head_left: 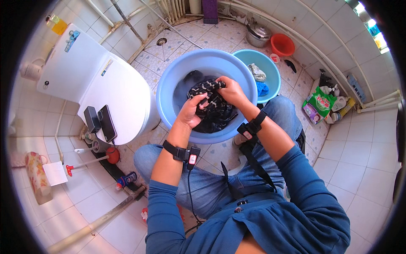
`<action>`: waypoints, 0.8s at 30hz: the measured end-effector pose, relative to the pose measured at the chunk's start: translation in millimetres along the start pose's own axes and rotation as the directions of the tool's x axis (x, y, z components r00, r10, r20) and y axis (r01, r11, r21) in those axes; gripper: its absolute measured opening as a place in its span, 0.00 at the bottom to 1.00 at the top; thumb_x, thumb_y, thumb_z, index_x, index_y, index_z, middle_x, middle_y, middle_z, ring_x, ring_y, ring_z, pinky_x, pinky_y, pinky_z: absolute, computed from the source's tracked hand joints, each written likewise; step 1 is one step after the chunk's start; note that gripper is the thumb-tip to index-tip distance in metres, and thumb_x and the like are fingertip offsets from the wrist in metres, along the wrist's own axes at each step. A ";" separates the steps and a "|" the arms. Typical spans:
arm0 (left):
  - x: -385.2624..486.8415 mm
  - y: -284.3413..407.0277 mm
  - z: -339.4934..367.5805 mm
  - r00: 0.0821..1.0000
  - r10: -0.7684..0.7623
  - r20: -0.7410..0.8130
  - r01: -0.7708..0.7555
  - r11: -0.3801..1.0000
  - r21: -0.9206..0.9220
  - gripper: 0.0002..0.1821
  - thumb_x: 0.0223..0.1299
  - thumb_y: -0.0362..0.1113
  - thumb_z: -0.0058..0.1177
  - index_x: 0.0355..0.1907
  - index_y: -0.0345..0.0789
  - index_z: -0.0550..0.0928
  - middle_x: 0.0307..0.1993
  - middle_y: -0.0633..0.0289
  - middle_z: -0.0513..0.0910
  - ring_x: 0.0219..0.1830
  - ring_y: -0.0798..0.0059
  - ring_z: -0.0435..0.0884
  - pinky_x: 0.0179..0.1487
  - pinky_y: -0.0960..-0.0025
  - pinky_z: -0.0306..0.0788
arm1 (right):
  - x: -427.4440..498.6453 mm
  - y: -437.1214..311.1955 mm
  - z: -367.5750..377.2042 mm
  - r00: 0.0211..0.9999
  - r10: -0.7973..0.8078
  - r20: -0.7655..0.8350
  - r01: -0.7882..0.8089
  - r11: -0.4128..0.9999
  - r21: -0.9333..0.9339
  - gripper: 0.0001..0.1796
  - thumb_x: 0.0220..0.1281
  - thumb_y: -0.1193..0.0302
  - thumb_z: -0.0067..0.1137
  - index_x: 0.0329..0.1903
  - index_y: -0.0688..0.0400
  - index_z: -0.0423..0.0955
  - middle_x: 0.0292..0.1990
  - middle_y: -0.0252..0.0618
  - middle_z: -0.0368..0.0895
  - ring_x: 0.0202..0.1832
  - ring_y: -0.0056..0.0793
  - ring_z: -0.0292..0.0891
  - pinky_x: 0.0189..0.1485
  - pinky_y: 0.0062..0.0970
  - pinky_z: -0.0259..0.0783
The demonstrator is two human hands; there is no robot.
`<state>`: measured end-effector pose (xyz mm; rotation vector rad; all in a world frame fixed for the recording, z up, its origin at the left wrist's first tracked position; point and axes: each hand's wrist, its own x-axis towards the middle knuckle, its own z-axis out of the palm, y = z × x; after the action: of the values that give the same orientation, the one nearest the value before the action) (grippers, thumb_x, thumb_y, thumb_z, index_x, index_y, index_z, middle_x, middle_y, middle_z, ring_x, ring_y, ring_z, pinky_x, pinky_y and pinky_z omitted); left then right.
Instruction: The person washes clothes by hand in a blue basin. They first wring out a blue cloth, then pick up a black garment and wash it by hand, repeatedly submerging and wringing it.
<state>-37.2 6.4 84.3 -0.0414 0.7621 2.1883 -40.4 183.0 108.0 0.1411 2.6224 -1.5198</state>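
A large blue plastic basin stands on the floor before me with dark, cloudy water in it. In both hands I hold a black garment with a pale striped pattern. My left hand grips its near left side, thumb on top. At its upper right edge, my right hand pinches the fabric between thumb and fingers. The lower part of the cloth, wet and bunched, rests in the basin. More dark cloth sticks out of the water at the far side.
A smaller turquoise basin with white and blue cloths stands beyond, at right. The toilet is at left, with a phone on its lid. A pot, a red basin and a green detergent bag line the right wall.
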 end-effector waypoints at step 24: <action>-26.0 41.2 -18.5 0.781 0.504 -0.370 -0.058 0.648 0.760 0.15 0.53 0.43 0.55 0.34 0.32 0.79 0.27 0.64 0.79 0.29 0.76 0.76 0.35 0.72 0.68 | 7.4 -80.6 -109.5 0.962 -0.191 -0.194 0.272 0.692 0.669 0.15 0.65 0.60 0.43 0.45 0.58 0.67 0.33 0.34 0.70 0.37 0.24 0.71 0.37 0.34 0.77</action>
<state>-52.4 -41.7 97.1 -0.1739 2.0768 2.0091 -63.6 238.4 230.2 -0.0624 2.0351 -2.5943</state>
